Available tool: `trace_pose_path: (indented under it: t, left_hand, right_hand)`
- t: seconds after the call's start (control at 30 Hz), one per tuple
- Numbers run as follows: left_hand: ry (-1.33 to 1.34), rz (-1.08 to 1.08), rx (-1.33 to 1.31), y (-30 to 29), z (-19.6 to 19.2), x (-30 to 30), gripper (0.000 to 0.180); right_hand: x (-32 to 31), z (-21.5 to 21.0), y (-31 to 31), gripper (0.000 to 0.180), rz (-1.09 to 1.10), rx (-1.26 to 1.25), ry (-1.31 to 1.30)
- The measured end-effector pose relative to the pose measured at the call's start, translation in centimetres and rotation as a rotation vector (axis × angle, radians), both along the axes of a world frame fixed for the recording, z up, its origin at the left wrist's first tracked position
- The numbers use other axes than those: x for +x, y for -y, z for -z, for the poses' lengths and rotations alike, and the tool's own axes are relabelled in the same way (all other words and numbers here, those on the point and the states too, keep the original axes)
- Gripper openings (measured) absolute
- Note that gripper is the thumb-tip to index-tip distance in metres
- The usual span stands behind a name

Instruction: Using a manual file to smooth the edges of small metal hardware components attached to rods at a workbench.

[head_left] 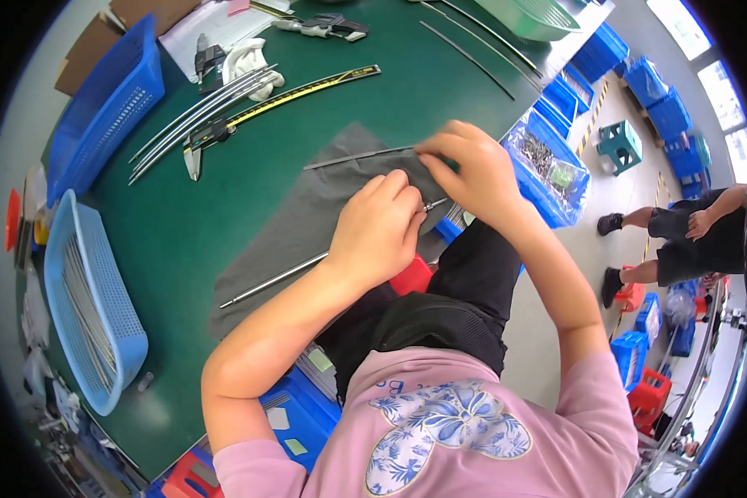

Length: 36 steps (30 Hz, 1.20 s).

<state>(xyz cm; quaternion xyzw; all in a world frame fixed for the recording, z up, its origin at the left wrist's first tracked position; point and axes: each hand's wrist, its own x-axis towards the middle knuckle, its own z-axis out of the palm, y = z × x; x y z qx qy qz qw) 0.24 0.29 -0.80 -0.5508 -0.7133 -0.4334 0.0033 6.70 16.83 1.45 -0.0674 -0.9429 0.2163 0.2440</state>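
Note:
My left hand (379, 222) is closed round a thin, shiny metal rod (275, 280). The rod slants across a dark grey cloth (286, 220) on the near side of the table, and its narrow stepped end comes out beyond my fingers, toward the right. My right hand (476, 168) is slightly farther away, with thumb and forefinger pinching the right end of a slim, flat-looking grey strip (357, 158). That strip lies over the far part of the cloth. Exactly how the fingertips meet it is partly hidden.
Beyond the cloth lie a caliper (286, 101), several metal rods (203, 112) and a white glove (245, 62). Rods fill a light blue basket (133, 344) at left. Blue bins of small parts (556, 207) stand right. Another person (689, 228) stands across the floor.

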Motion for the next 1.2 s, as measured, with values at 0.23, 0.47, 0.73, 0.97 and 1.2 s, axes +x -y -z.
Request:
trace_pose_path:
  t: [0.23,0.47,0.73,0.97,1.2]
  left_hand:
    - [-0.048,-0.005,0.002,0.2,-0.2,-0.3,0.012]
    - [-0.023,-0.018,-0.1,0.3,-0.3,-0.2,0.013]
    - [0.077,-0.071,-0.063,0.6,-0.6,0.4,0.013]
    - [0.243,-0.135,-0.123,0.1,-1.2,1.0,0.016]
    - [0.226,-0.137,-0.118,0.2,-1.0,1.0,0.016]
  right_hand:
    - [-5.1,-1.4,0.0,0.011,-0.219,0.269,0.209]
    - [-0.8,-0.3,-3.4,0.006,-0.033,-0.011,-0.022]
    - [9.1,2.7,4.6,0.008,0.224,-0.686,0.0]
    - [8.9,3.6,7.9,0.007,0.252,-0.775,-0.063]
    - [9.0,3.8,8.2,0.005,0.215,-0.773,-0.084]
